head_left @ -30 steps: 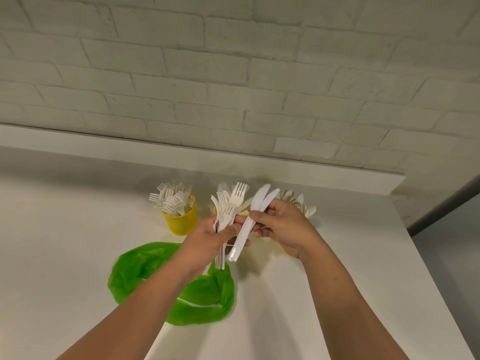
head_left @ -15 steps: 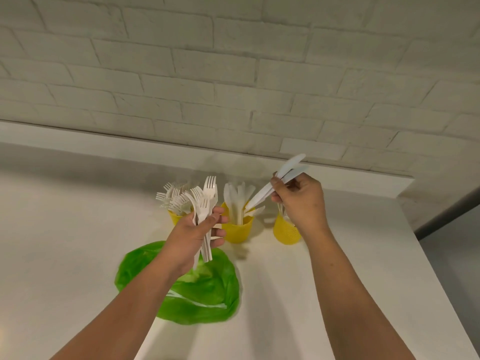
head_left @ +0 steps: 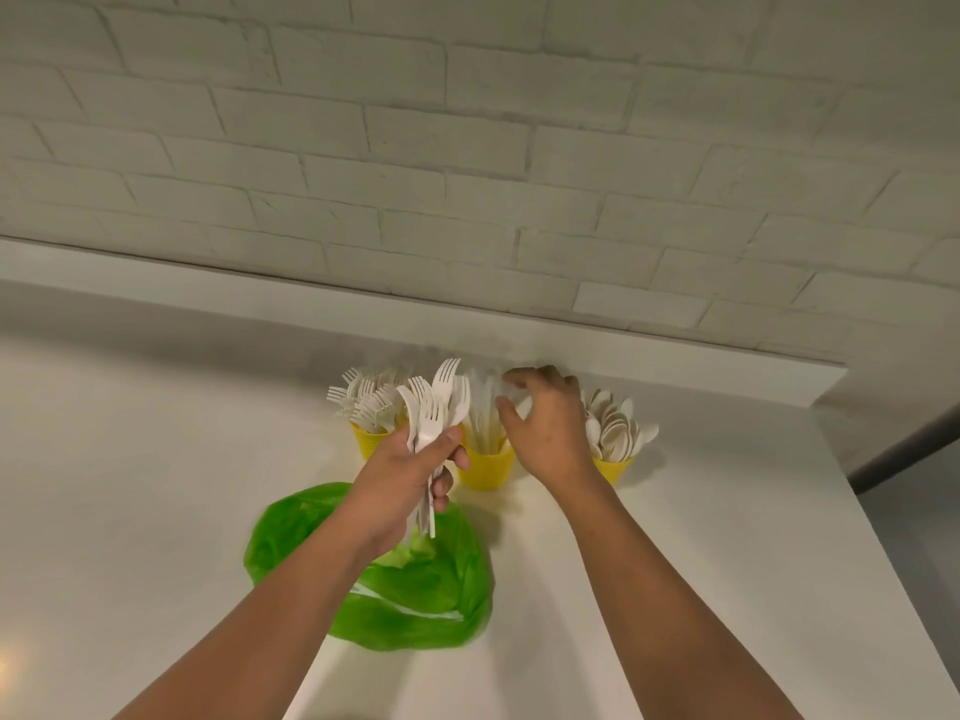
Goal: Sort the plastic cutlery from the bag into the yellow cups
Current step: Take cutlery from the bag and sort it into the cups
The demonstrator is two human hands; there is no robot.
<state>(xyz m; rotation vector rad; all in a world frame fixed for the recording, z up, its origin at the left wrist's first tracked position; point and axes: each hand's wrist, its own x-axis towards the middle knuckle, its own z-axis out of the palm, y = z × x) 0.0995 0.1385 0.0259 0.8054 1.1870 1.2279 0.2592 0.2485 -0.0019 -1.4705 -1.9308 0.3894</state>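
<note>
Our right hand point(head_left: 545, 433) had dropped to the middle cup point(head_left: 485, 467), the knives point(head_left: 480, 415) a blur, so we could not tell its grip. Our left hand point(head_left: 410, 470) clutched forks point(head_left: 431, 418) above the bag point(head_left: 415, 595), likely bound for the left cup point(head_left: 370, 445).

What stood in the middle cup point(head_left: 485, 467) was blurred and partly covered by the right grip point(head_left: 545, 433), whose fingers point(head_left: 524, 379) were smeared; whether anything was held could not be told. The left cup point(head_left: 370, 443) was half hidden behind the forks point(head_left: 434, 407) in the left grip point(head_left: 410, 475).
</note>
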